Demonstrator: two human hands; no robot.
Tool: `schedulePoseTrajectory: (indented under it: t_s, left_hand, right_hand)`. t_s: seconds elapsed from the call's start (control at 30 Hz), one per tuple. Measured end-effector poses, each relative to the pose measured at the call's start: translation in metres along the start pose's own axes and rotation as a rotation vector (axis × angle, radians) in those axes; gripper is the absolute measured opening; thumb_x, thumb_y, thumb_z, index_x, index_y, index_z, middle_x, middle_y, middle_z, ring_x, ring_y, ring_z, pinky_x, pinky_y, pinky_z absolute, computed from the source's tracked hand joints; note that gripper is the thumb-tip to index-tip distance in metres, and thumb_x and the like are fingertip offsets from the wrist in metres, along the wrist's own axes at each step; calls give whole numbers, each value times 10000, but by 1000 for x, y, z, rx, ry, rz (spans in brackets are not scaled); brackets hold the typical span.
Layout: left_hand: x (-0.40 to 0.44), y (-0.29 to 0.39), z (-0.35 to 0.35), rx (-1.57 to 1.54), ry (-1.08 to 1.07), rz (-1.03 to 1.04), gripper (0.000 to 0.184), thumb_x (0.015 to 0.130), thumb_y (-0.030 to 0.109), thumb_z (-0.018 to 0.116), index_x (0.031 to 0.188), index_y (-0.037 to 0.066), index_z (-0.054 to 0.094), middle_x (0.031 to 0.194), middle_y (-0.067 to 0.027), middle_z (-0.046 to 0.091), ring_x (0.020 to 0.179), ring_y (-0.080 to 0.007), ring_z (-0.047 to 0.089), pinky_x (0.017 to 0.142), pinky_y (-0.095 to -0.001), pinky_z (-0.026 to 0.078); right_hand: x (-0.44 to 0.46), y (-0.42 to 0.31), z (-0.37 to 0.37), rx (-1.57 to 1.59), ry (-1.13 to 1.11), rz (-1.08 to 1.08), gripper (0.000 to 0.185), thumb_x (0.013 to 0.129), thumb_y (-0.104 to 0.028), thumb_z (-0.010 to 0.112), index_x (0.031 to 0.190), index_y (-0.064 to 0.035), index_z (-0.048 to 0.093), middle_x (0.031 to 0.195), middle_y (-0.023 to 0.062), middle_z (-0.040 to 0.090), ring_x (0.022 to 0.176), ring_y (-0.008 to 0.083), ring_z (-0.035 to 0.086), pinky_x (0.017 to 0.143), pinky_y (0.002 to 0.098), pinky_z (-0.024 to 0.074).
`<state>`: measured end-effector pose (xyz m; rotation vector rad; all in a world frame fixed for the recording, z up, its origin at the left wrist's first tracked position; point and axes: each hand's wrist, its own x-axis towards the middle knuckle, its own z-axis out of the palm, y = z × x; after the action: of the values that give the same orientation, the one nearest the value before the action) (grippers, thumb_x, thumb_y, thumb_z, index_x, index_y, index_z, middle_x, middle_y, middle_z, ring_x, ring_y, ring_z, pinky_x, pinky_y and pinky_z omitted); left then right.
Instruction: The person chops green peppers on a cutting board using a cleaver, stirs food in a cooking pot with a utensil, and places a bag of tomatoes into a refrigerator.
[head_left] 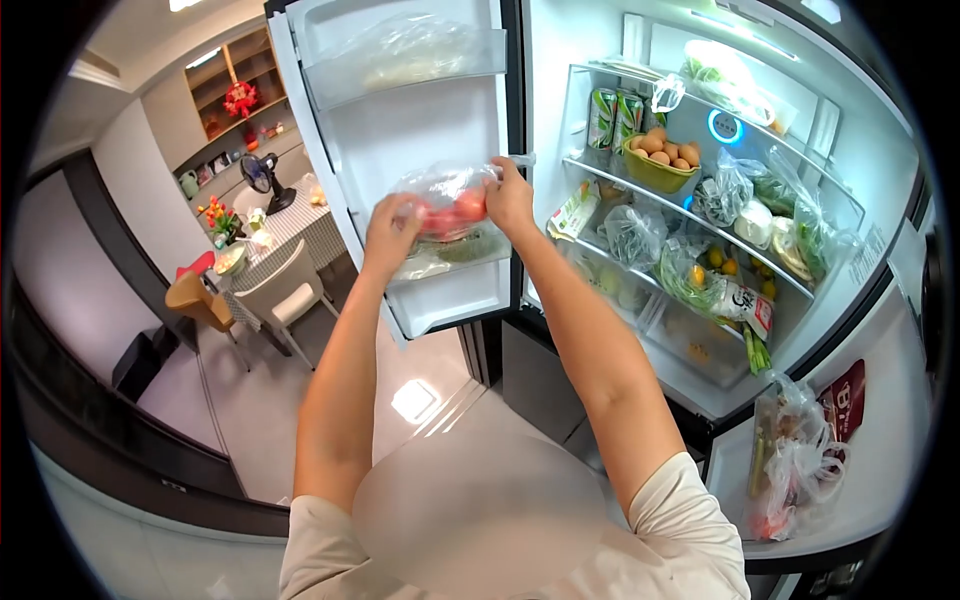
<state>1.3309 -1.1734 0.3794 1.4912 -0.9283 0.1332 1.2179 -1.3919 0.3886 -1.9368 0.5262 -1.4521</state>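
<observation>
A clear plastic bag of tomatoes point(462, 207) is held between my two hands, in front of the left fridge door's lower shelf bin point(480, 268). My left hand point(395, 225) grips the bag's left side, its fingers slightly blurred. At the upper right of the bag, my right hand point(510, 195) has its fingers closed on the plastic. Something dark green shows through the bin, just below the tomatoes. Above, a door bin point(415, 78) holds another clear bag with pale contents.
The fridge stands open on the right, with an egg basket point(662, 172), green cans point(614, 120) and several bagged vegetables on its shelves. Its right door bin point(800, 460) holds more bags. A dining table point(285, 235) and a white chair point(290, 285) stand at left.
</observation>
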Motion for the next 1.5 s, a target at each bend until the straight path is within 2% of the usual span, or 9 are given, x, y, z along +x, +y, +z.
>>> schedulePoseTrajectory:
  t_s: [0.1,0.27,0.43,0.7,0.93,1.1,1.23,1.37,1.5]
  left_hand:
    - [-8,-18,-3,677,-91,288,390,982,381,750,1303,163,790,1478,-226,624,1363,-457,502,1171,-517,425]
    - [0,-9,4,782,3,163,436,955,442,775,1296,172,798,1326,-173,693,1220,-404,588,1080,-513,483]
    - [-7,13,7,914,-38,84,512,956,491,761,1342,155,776,1186,-174,719,1134,-389,630,1007,-479,521]
    - [-37,-44,-31,430,171,410,456,989,342,757,1386,117,737,1449,-214,604,1212,-342,642,1006,-447,544]
    - [-42,-88,-68,253,502,91,391,1088,262,641,1422,62,678,1383,-150,617,1140,-223,642,908,-351,573]
    - [-35,-113,-81,56,452,-135,635,1164,471,430,1603,19,503,1642,-203,506,1516,-312,475,1255,-385,339]
    - [-43,-130,-89,-58,329,-198,662,1167,499,407,1606,12,496,1643,-179,511,1532,-297,456,1270,-380,317]
    - [-48,-150,-93,-434,191,-319,719,1166,576,376,1620,26,469,1608,-135,524,1465,-267,500,1251,-400,347]
    - [-63,-172,-92,-473,195,-303,604,1166,536,426,1511,78,616,1101,28,684,938,-70,552,814,-279,418]
  right_hand:
    - [-18,-13,-19,-183,77,-252,323,958,-147,720,1280,-133,750,1237,190,715,1105,374,679,998,485,538]
    - [-53,3,-32,-200,-260,-640,268,955,-221,754,1214,-158,784,1291,116,691,1155,340,655,1028,477,499]
    - [-54,26,-12,-65,-250,-422,201,948,-166,755,1140,-123,797,1254,127,734,1177,349,691,1002,455,521]
    - [-77,-5,-26,-269,58,-600,311,883,-16,709,1175,-98,776,1249,121,744,1137,381,692,960,479,544]
    - [-137,-47,31,-172,-184,-848,396,772,-37,727,1161,-111,736,1180,58,712,1094,282,639,889,448,502]
    - [-160,-68,70,-300,-218,-672,430,822,-95,759,1249,-81,712,1252,81,708,1152,300,625,938,464,484]
    - [-170,-70,69,-291,-205,-579,417,869,-156,760,1275,-78,704,1263,81,699,1172,319,616,974,488,459]
    - [-188,-68,34,-301,-168,-548,410,898,-187,758,1289,-76,701,1283,89,696,1227,325,609,1003,480,445]
    - [-214,-63,-15,-341,-123,-470,407,947,-271,732,1306,-85,690,1374,101,668,1376,345,558,1044,474,417]
